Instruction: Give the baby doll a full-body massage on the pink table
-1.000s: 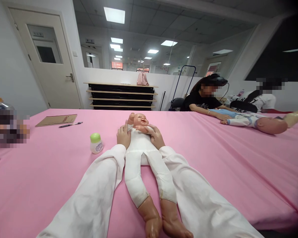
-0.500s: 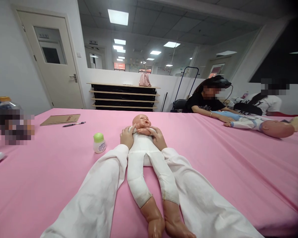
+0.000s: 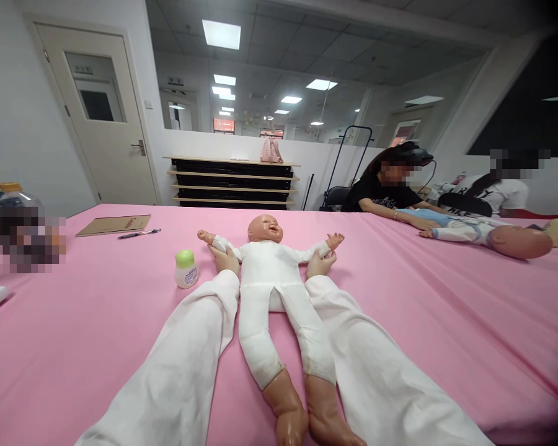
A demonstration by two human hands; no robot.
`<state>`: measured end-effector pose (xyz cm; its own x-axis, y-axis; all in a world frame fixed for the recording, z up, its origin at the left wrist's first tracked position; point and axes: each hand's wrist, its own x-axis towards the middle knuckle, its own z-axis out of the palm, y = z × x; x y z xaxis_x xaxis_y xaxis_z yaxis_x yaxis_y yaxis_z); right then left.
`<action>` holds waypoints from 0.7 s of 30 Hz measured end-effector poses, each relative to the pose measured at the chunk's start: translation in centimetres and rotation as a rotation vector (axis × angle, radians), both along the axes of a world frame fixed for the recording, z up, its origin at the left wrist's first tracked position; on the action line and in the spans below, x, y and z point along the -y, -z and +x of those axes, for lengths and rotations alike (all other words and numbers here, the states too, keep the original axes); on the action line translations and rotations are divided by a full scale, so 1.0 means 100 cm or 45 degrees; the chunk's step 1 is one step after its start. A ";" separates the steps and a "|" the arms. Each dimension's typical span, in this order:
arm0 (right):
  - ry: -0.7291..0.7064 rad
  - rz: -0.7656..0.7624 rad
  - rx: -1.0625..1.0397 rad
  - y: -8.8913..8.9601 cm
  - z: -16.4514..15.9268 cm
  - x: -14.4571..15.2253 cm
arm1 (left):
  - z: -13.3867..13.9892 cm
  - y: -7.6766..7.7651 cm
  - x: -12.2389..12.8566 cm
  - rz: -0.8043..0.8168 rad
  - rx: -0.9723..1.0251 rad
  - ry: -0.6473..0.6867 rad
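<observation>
A baby doll (image 3: 272,266) with a white cloth body lies on its back, head away from me and bare feet toward me. Its two arms stretch out to the sides. My left hand (image 3: 225,259) is closed round the doll's arm on the left, near the forearm. On the other side my right hand (image 3: 320,264) grips the doll's other arm below its wrist. Parts of my fingers are hidden under the doll's arms. Just left of my left hand stands a small white bottle with a green cap (image 3: 186,269).
The table has a pink cover (image 3: 97,334). A brown notebook (image 3: 114,225) and a pen (image 3: 139,233) lie at the far left. On the right, a person in black (image 3: 385,192) touches another doll (image 3: 488,235). Low shelves (image 3: 232,183) stand behind the table.
The doll's arms were folded over its chest, under its chin, with my hands on them. Both hands have moved outward, spreading the doll's arms to the sides.
</observation>
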<state>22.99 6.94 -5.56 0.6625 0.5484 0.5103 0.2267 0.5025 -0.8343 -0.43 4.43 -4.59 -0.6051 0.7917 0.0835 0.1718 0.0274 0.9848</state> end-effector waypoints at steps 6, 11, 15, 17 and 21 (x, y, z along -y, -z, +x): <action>-0.005 0.028 0.200 -0.006 -0.022 0.017 | 0.000 0.001 0.001 0.058 -0.102 0.037; -0.365 0.203 0.821 -0.011 -0.031 0.027 | 0.002 -0.002 0.004 0.123 -0.328 0.109; -0.452 0.260 1.107 -0.010 -0.028 0.023 | 0.004 0.002 0.001 0.208 -0.700 0.192; -0.473 0.245 1.171 -0.010 -0.027 0.021 | 0.006 0.003 0.000 0.226 -0.851 0.254; -0.481 0.230 1.241 -0.011 -0.028 0.018 | 0.008 0.001 0.003 0.174 -1.064 0.338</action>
<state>20.19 5.17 -4.48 -0.2746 0.4961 0.8237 0.5610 0.7784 -0.2818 0.38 4.13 -4.68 -0.1020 0.8481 0.5199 0.8200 -0.2243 0.5266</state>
